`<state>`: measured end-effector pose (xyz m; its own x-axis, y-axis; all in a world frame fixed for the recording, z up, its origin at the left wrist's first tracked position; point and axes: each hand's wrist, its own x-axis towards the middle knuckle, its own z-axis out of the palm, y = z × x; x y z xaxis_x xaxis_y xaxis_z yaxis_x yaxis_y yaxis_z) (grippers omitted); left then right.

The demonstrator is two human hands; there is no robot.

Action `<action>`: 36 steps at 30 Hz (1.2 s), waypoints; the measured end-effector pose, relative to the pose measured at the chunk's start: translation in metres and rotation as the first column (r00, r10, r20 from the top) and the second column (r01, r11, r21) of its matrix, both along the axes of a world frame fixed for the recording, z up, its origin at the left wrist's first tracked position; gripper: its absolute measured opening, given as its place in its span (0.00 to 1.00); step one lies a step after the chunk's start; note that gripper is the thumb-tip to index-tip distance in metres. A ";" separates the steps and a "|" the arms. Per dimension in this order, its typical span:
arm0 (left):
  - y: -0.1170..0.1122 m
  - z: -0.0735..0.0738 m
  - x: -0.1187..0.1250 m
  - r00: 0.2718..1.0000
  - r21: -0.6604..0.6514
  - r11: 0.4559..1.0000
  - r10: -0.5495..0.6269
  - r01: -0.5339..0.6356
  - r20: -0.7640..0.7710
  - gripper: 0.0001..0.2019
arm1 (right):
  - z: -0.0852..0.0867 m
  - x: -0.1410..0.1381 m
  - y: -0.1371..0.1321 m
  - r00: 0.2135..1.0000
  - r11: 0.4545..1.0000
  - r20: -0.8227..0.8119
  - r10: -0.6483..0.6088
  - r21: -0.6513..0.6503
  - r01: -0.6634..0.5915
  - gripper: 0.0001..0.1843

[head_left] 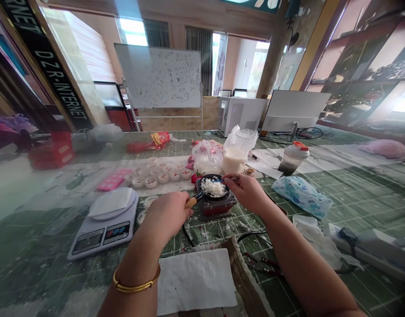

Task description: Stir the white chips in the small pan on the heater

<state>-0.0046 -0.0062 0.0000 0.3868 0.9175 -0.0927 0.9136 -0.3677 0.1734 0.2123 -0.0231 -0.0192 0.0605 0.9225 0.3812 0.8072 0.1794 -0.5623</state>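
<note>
My left hand (171,215) is closed around the wooden handle (191,202) of a small black frying pan (217,197). White flakes or chunks (213,187) are heaped in the pan, which rests on a small red and dark hot plate (217,208). My right hand (244,190) pinches a thin blue stick (218,180) whose tip reaches into the white flakes; its exact kind is hard to make out. A white kitchen scale (105,222) with a paper sheet on its plate stands left of my left hand.
Several small filled cups (163,177) and a pink mould (114,179) are behind the scale. Bags of white material (237,152) stand behind the pan. To the right are a wipes pack (302,196), a lidded jar (293,158) and a power strip (370,246). White paper (197,279) lies in front.
</note>
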 end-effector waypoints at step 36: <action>-0.003 0.001 0.000 1.000 0.005 1.000 0.012 -0.012 -0.005 0.08 | 0.003 -0.013 -0.008 0.996 0.995 0.061 0.061 0.076 -0.065 0.17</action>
<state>-0.0044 -0.0092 0.0008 0.3755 0.9224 -0.0900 0.9188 -0.3577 0.1671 0.1993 -0.0312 -0.0161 -0.0217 0.8912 0.4530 0.8242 0.2724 -0.4964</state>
